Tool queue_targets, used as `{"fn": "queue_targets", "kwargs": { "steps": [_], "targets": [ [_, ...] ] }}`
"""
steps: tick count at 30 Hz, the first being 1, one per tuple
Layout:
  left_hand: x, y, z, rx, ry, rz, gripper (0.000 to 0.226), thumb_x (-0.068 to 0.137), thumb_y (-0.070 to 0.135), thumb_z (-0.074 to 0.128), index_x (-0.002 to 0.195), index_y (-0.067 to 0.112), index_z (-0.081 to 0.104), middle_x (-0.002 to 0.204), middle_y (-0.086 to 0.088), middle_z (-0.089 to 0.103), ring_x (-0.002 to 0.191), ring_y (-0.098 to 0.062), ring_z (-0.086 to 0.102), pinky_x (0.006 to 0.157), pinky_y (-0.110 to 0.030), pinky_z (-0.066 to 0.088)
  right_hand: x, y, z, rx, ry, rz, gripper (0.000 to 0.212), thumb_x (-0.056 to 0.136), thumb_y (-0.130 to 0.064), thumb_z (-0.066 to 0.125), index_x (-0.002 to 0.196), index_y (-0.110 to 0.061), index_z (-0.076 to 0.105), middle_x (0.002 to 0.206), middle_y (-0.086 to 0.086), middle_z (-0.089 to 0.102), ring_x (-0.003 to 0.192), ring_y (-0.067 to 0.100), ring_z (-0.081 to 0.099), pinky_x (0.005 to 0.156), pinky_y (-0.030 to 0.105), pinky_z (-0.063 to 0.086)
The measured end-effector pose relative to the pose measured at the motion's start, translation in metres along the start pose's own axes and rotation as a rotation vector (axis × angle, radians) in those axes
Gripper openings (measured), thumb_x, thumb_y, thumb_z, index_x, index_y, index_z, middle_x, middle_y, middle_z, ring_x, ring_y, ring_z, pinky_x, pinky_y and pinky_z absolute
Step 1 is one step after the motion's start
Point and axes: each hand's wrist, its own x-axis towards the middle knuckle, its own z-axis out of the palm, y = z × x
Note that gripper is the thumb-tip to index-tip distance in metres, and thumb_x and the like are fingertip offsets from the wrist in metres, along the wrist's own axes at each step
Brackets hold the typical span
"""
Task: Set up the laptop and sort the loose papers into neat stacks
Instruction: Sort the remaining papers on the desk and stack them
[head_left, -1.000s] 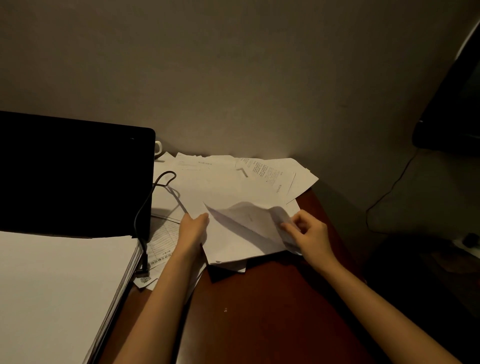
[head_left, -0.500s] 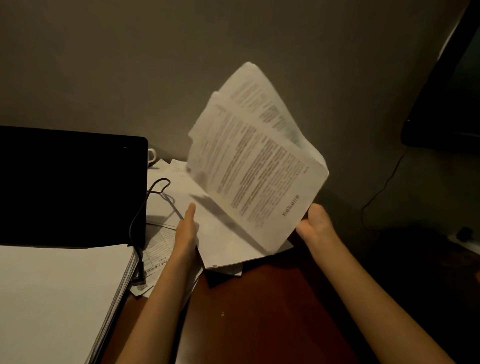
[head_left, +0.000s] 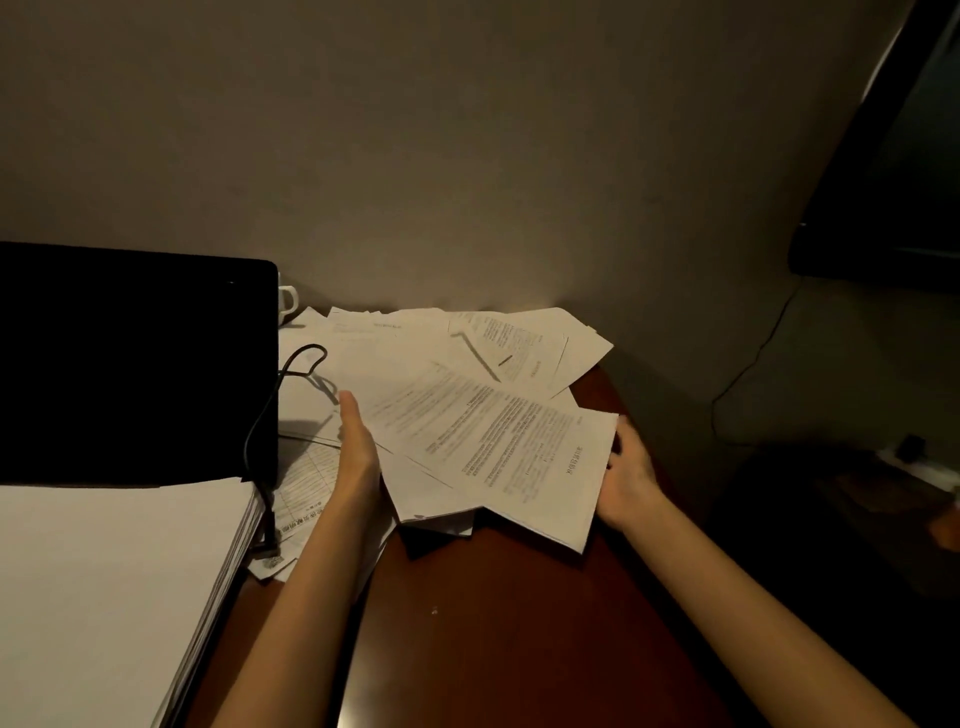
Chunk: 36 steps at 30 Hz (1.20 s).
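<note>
Loose printed papers lie spread over the back of a dark wooden desk. A printed sheet, text side up, lies slanted on top of them. My right hand grips its right edge, fingers tucked under the paper. My left hand rests with straight fingers against the left side of the pile. The black laptop stands open at the left, its screen dark. A thick neat stack of white paper lies in front of the laptop.
A black cable loops from the laptop's right side down to a plug near the stack. A white mug peeks out behind the screen. The wall is close behind the desk. A dark monitor hangs at the upper right, over a dim floor area.
The sheet that my right hand had lifted and turned in the air now lies text side up on the pile. My left hand stays at the pile's left edge.
</note>
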Motion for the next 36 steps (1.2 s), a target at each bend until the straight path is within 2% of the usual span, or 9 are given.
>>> {"fn": "queue_targets", "kwargs": {
  "steps": [2, 4, 9, 13, 20, 23, 26, 31, 36],
  "targets": [
    [0.001, 0.0, -0.001, -0.005, 0.012, -0.027, 0.062, 0.092, 0.068, 0.03, 0.127, 0.024, 0.055, 0.11, -0.006, 0.069, 0.095, -0.026, 0.067, 0.07, -0.037, 0.053, 0.001, 0.006, -0.005, -0.224, -0.047, -0.029, 0.024, 0.098, -0.008, 0.047, 0.119, -0.002, 0.055, 0.126, 0.019, 0.058, 0.111, 0.036, 0.057, 0.095, 0.048, 0.046],
    [0.001, 0.0, -0.002, -0.008, 0.014, -0.04, 0.056, 0.094, 0.062, 0.033, 0.125, 0.019, 0.053, 0.105, -0.005, 0.068, 0.091, -0.024, 0.066, 0.064, -0.034, 0.051, 0.003, 0.006, -0.009, -0.422, -0.01, -0.119, 0.033, 0.093, 0.009, 0.045, 0.124, 0.0, 0.053, 0.129, 0.017, 0.056, 0.115, 0.037, 0.055, 0.096, 0.047, 0.047],
    [0.002, -0.001, -0.003, 0.01, 0.036, -0.008, 0.053, 0.096, 0.061, 0.028, 0.12, 0.022, 0.054, 0.102, -0.002, 0.066, 0.083, -0.021, 0.065, 0.064, -0.034, 0.048, 0.006, -0.05, -0.021, -1.044, 0.068, -0.348, 0.031, 0.09, 0.004, 0.051, 0.118, -0.006, 0.058, 0.114, 0.011, 0.062, 0.095, 0.023, 0.059, 0.075, 0.033, 0.049],
    [0.003, 0.002, -0.004, 0.076, 0.061, -0.04, 0.058, 0.095, 0.058, 0.037, 0.134, 0.017, 0.051, 0.121, -0.006, 0.062, 0.095, -0.026, 0.065, 0.071, -0.033, 0.049, 0.016, -0.094, -0.026, -1.549, -0.01, -0.374, 0.015, 0.088, -0.001, 0.053, 0.094, -0.013, 0.061, 0.104, 0.007, 0.064, 0.096, 0.024, 0.061, 0.086, 0.04, 0.051],
    [0.0, 0.002, -0.008, 0.252, 0.111, 0.066, 0.05, 0.088, 0.039, 0.063, 0.13, 0.013, 0.053, 0.119, -0.008, 0.064, 0.091, -0.025, 0.066, 0.065, -0.032, 0.052, 0.017, -0.077, 0.074, -1.767, -0.177, -0.944, 0.035, 0.085, -0.002, 0.048, 0.069, -0.034, 0.048, 0.092, -0.001, 0.059, 0.092, 0.022, 0.053, 0.075, 0.034, 0.041],
    [-0.005, 0.004, -0.005, 0.22, 0.067, 0.047, 0.041, 0.086, 0.042, 0.065, 0.11, 0.009, 0.061, 0.099, -0.011, 0.071, 0.08, -0.027, 0.07, 0.056, -0.03, 0.053, 0.02, -0.049, 0.121, -1.647, -0.133, -1.219, 0.035, 0.087, -0.004, 0.054, 0.112, -0.026, 0.06, 0.114, 0.006, 0.061, 0.107, 0.028, 0.052, 0.091, 0.036, 0.038],
    [0.003, 0.001, -0.003, 0.244, 0.039, 0.145, 0.025, 0.089, 0.022, 0.066, 0.11, 0.011, 0.06, 0.1, -0.008, 0.069, 0.082, -0.02, 0.068, 0.052, -0.022, 0.054, 0.012, -0.03, 0.131, -1.379, -0.001, -1.442, 0.053, 0.089, -0.014, 0.062, 0.138, -0.009, 0.041, 0.131, 0.011, 0.049, 0.12, 0.027, 0.045, 0.109, 0.039, 0.03],
    [0.027, -0.018, -0.016, 0.549, 0.147, 0.281, 0.043, 0.079, -0.004, 0.067, 0.118, 0.008, 0.055, 0.114, -0.009, 0.065, 0.102, -0.03, 0.064, 0.081, -0.039, 0.055, 0.03, -0.021, 0.056, -1.152, 0.078, -0.829, 0.053, 0.097, -0.037, 0.047, 0.142, -0.013, 0.034, 0.138, 0.007, 0.04, 0.126, 0.023, 0.041, 0.104, 0.039, 0.039],
    [0.017, -0.022, -0.015, 0.579, 0.136, 0.371, 0.043, 0.084, -0.001, 0.061, 0.119, 0.019, 0.047, 0.113, -0.005, 0.062, 0.099, -0.026, 0.064, 0.08, -0.044, 0.056, 0.043, -0.006, -0.019, -1.023, 0.038, -0.555, 0.05, 0.098, -0.046, 0.039, 0.137, -0.015, 0.041, 0.133, 0.004, 0.052, 0.117, 0.018, 0.05, 0.091, 0.031, 0.041]
  ]
}}
